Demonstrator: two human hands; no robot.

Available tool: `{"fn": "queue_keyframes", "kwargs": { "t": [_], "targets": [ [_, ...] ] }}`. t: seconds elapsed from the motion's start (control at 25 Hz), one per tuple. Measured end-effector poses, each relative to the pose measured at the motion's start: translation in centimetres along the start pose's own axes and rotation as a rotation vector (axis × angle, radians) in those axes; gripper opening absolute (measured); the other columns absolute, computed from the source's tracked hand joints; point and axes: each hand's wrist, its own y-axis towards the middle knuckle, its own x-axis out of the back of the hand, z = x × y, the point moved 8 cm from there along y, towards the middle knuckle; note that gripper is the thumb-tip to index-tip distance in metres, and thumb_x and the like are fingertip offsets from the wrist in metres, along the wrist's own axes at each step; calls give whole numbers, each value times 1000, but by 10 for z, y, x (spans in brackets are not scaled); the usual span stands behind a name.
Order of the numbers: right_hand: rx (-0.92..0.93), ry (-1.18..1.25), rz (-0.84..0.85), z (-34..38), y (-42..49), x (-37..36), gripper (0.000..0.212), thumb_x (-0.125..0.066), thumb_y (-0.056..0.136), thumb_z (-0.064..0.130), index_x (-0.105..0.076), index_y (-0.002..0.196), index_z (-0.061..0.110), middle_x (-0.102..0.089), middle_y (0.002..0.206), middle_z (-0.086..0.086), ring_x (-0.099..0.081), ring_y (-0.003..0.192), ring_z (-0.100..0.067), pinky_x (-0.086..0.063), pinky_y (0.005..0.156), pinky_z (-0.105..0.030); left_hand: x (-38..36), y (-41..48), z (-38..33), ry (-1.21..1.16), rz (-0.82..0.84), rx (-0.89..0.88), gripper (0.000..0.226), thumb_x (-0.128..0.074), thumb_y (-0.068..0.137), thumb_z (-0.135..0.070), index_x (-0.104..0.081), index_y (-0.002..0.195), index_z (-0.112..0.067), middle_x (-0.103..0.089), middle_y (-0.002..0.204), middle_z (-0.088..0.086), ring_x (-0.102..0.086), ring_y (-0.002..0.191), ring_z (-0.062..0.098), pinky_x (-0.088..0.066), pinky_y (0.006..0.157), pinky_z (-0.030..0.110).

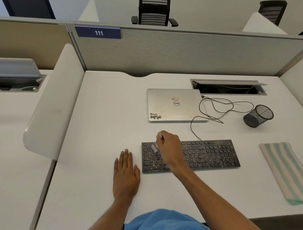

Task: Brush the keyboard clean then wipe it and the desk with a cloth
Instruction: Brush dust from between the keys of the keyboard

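A black keyboard [208, 155] speckled with dust and crumbs lies on the white desk [99, 116]. My right hand [169, 145] grips a small pale brush [155, 147], whose bristles touch the keys near the keyboard's upper left corner. My left hand [126, 174] rests flat on the desk just left of the keyboard, fingers straight. A folded cloth [286, 170] with green and cream stripes lies on the desk to the right of the keyboard.
A closed silver laptop [174, 105] sits behind the keyboard, with a thin black cable [216, 111] looping to its right. A black mesh cup [258, 116] lies tipped at the right. An open cable hatch [228, 88] sits at the back. Partition panels [179, 52] enclose the desk.
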Motion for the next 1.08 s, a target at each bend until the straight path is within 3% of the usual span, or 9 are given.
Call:
{"fn": "queue_keyframes", "kwargs": {
  "t": [0.2,0.28,0.4,0.48,0.6,0.8,0.96,1.08],
  "targets": [
    [55,14,-50,10,-5,-3,32,-47,104,11,-44,73,1,-46,62,-8,-33,56,-9,-26,53,-24,0,0,-1,4,0,-1,65,-27,106,-36,-33,164,-7,-24,173,7,-19,162,20,0,132,37],
    [51,-23,-38,5,-6,-7,33,-47,104,14,-45,73,4,-51,65,-9,-36,57,-9,-30,53,-27,0,0,-1,3,0,-2,64,-27,106,-36,-33,164,-7,-24,173,7,-18,162,20,-2,132,38],
    [40,-53,-7,-1,-8,-13,33,-46,103,18,-44,71,8,-53,65,-8,-50,59,-13,-44,57,-45,-1,0,1,-6,-2,-4,64,-28,106,-35,-35,163,-6,-25,173,7,-19,162,20,-4,132,39],
    [21,-8,-7,-3,-8,-12,33,-44,103,16,-44,72,6,-53,64,-12,-53,56,-7,-46,55,-49,-2,0,2,-5,3,-1,64,-28,106,-35,-34,163,-7,-24,173,7,-18,162,19,-4,132,39],
    [37,68,-44,5,-6,-6,31,-42,103,16,-40,74,4,-48,68,-19,-42,58,-9,-40,54,-48,-2,0,0,-2,2,-5,64,-28,106,-36,-35,163,-7,-25,173,7,-19,162,20,-4,132,39],
    [49,-22,-35,11,-9,-7,32,-46,104,14,-43,72,6,-45,63,-5,-32,58,-8,-30,54,-33,1,0,-1,-2,-9,-4,64,-28,106,-36,-35,163,-6,-26,173,8,-20,161,20,-2,132,38],
    [38,-74,36,3,-4,-15,30,-44,100,14,-45,71,10,-47,60,1,-40,53,-9,-47,57,-48,1,0,-1,-4,-7,-5,64,-29,106,-35,-35,163,-6,-27,172,9,-21,161,21,-2,132,38],
    [35,-38,-6,8,-2,-12,31,-40,100,18,-44,70,10,-49,59,-7,-43,53,-19,-46,53,-46,1,0,-2,-5,-11,-9,63,-29,106,-35,-37,162,-6,-28,172,9,-22,161,21,-3,132,38]
  ]
}}
